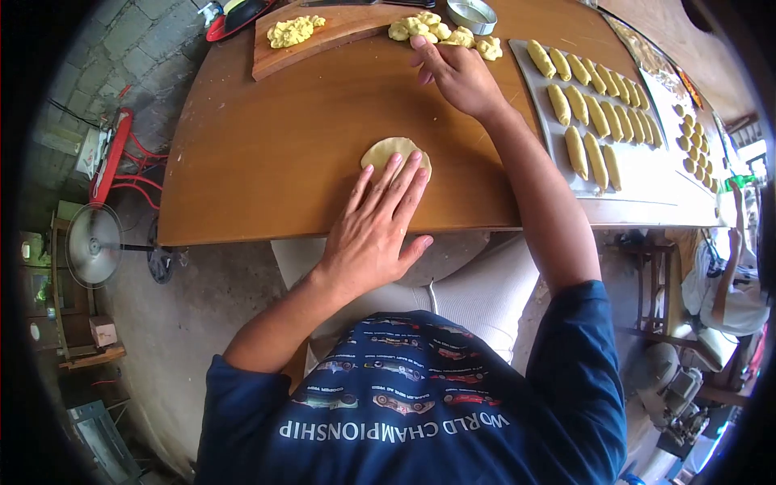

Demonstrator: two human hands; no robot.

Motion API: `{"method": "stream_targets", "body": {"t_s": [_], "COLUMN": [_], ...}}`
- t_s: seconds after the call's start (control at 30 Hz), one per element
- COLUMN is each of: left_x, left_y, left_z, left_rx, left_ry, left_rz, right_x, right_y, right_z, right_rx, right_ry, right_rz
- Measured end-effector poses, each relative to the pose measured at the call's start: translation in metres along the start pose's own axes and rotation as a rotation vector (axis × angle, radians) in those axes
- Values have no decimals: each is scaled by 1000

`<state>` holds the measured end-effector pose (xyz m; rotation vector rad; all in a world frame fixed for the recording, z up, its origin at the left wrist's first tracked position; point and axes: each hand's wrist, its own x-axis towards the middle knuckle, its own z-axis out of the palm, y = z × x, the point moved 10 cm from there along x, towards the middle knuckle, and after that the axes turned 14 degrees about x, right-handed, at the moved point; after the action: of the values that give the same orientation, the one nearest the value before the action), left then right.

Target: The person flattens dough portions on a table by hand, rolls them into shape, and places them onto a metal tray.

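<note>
My left hand [382,214] lies on a flat round of pale dough [394,149] near the table's front edge. Its fingers are stretched out over the dough, thumb to the side, holding nothing. Farther back, my right hand [461,77] is at the near side of several soft yellow lumps [420,28]. Its thumb points toward them and the other fingers curl beneath; whatever is between them, if anything, is hidden. Another yellow mass [295,31] rests on a wooden board [347,24] at the back left.
A metal tray [558,153] with rows of long dough rolls [598,117] stands on the right. Beyond it sit small round dough pieces [693,141]. A round metal tin [472,14] is at the back. Left of the brown table [242,162] stands a fan [94,245]. Another person [731,283] is at far right.
</note>
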<state>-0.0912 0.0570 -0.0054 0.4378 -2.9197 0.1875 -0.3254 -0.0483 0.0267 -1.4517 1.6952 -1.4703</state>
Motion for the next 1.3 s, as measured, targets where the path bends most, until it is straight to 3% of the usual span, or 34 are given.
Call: {"method": "stream_targets", "body": {"t_s": [0.53, 0.63, 0.97, 1.27, 1.3], "left_x": [0, -6, -11, -15, -4], "left_y": [0, -13, -9, -12, -21], "left_z": [-6, 3, 1, -7, -24], "left_rx": [-137, -82, -62, -159, -157], "left_ry": [82, 55, 91, -15, 84], "left_rz": [-52, -182, -197, -155, -177], "right_x": [10, 8, 6, 6, 4], "right_y": [26, 25, 21, 7, 7], "right_z": [-4, -4, -3, 1, 2], "right_rx": [-10, 1, 21, -4, -16], "right_ry": [22, 9, 5, -17, -23], "right_rz": [48, 64, 55, 5, 16]}}
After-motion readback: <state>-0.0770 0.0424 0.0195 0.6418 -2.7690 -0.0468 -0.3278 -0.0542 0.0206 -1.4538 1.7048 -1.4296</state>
